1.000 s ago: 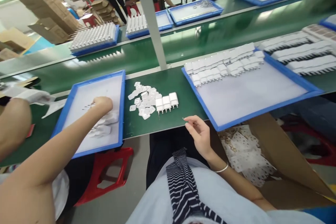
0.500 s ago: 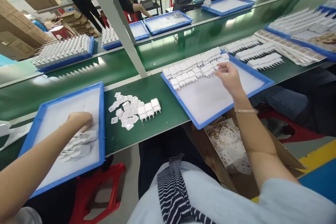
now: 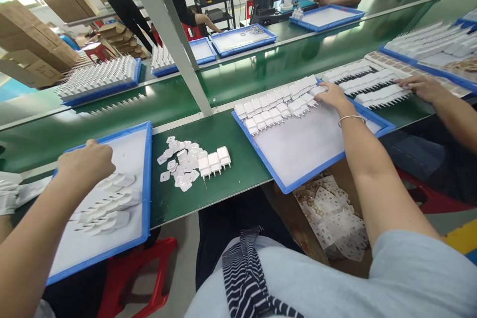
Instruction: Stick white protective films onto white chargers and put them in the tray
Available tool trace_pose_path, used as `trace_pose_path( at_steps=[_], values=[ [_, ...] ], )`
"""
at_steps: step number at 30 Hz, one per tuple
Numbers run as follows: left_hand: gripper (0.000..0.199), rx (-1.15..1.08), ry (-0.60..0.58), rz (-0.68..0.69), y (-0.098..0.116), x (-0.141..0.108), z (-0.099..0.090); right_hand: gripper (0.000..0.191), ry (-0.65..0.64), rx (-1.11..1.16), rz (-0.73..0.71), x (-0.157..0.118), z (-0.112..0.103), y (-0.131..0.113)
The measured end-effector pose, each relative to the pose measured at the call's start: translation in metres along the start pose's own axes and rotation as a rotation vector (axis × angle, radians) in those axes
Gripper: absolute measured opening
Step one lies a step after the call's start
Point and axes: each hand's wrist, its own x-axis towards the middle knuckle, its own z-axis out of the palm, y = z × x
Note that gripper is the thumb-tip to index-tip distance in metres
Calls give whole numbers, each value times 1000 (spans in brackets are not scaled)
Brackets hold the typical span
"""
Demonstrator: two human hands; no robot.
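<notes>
My left hand (image 3: 87,163) is over the left blue-rimmed tray (image 3: 148,179), its fingers curled and their tips hidden. Below it, rows of white plug housings (image 3: 112,203) lie on that tray. At the far end of the right tray (image 3: 257,151), my right hand (image 3: 335,98) has its thumb and fingers closed on a white plug adapter at the end of a row. Two rows of white adapters (image 3: 266,118) line that tray's back part. Between the trays lie a loose pile of small white covers (image 3: 182,161) and three white adapters (image 3: 214,163) side by side.
Another person's hand (image 3: 423,87) touches adapter rows (image 3: 383,92) right of my tray. A gloved hand (image 3: 8,194) shows at the far left. A slanted metal post (image 3: 179,49) stands behind the table. A box of scraps (image 3: 335,213) sits below the edge.
My left hand has lifted and moved left, away from the housings. My right hand has shifted slightly right, onto the row's end. Another person's hand has come in at the right, a gloved hand at the left.
</notes>
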Motion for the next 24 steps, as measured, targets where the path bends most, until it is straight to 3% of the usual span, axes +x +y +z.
trace_pose_path(
  at_steps=[3,5,10,15,18,20,22,24],
  values=[
    [53,312,-108,39,18,-35,-10,40,3,-9,27,1,-1,1],
    [58,383,-80,130,37,-67,-11,41,18,-21,58,1,0,-2],
    [51,138,77,271,76,-138,-13,62,53,-33,145,3,2,-14],
    [37,-214,47,159,83,-175,-6,80,142,29,155,-9,-13,-24],
    [36,-578,43,28,89,-185,23,85,242,136,39,-51,-27,-35],
    [43,-855,39,-35,103,-188,49,81,327,483,-234,-101,-27,-50],
    [49,-1080,1,-80,124,-190,73,78,349,709,-490,-162,-15,-73],
    [57,-1258,-33,-95,146,-194,92,79,370,784,-567,-226,6,-102]
  ],
)
